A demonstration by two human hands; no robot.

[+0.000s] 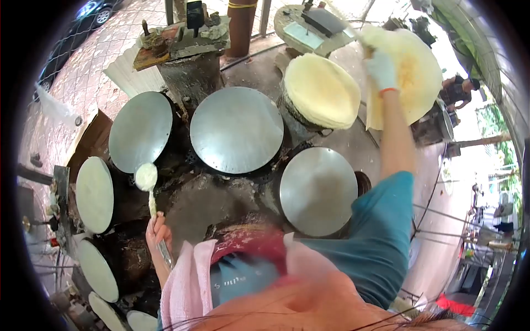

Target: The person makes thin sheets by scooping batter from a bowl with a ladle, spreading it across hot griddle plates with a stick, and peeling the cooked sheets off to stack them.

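Brick paving (135,36) stretches out behind a wire fence (61,52), with a dark car (83,27) parked beyond it, and another person (459,91) is visible well off to the right. Round metal hotplates curve around the worker, who wears a teal shirt (381,243) and a pink towel (187,270). Three of the plates show bare, shiny metal: one at the upper left (141,124), one in the middle (237,129) and one on the right (318,190). Down the left side, a pale layer of batter (95,195) covers another plate, with more whitish rounds below it.

From where I stand, the left hand (159,234) is bare and curled closed around the handle of a ladle (146,177). Its bowl, coated in white batter, is at the near edge of the upper left plate; I can't tell whether they touch.

Stretched far forward, the right hand (382,69) wears a pale glove with an orange band at the wrist. It is at the left part of a broad, thin pancake (417,69), browned in patches. Blur hides the fingertips, so I can't tell how far they're closed or whether they grip it. Just left of that lies a thick stack of pale pancakes (322,91).
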